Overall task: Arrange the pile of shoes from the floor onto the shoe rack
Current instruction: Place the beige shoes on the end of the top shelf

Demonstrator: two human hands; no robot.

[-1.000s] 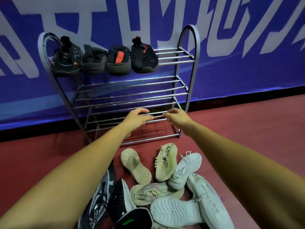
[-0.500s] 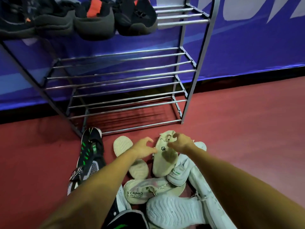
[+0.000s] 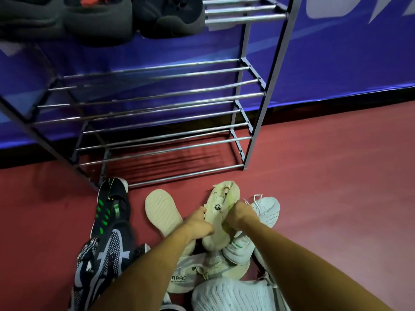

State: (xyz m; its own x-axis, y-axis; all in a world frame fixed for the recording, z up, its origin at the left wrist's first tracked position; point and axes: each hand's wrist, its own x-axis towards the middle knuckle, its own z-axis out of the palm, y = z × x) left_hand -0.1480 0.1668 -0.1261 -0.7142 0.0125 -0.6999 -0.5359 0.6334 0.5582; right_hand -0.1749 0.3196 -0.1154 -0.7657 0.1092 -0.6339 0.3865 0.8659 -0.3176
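Left hand: your left hand (image 3: 198,223) has its fingers curled onto the left side of the cream shoe (image 3: 221,196) and grips it near the middle.
Right hand: your right hand (image 3: 239,213) grips the same shoe from the right, fingers curled over its edge by the laces. The fingertips are hidden.
Cream shoe: held between both hands at the front of the pile, toe toward the shoe rack (image 3: 258,122) and heel end down among the other shoes. Can't tell if it is lifted clear.
Nearest neighbours: an upturned cream sole (image 3: 162,209) lies just left of your left hand. A white sneaker (image 3: 268,209) lies just right of your right hand.
Under your wrists: a white sneaker with a green mark (image 3: 238,248) and a cream shoe with lettering (image 3: 197,273), overlapping. A white ribbed sole (image 3: 229,295) sits at the bottom edge.
Left of pile: a black shoe with green marks (image 3: 112,205) points at the rack's foot. A black-and-white knit shoe (image 3: 101,261) lies touching it, nearer you.
Rack: stands on the red floor (image 3: 336,198) just beyond the pile, against the blue banner (image 3: 336,63).
Top tier: dark shoes (image 3: 89,19) sit side by side, cut off by the frame top.
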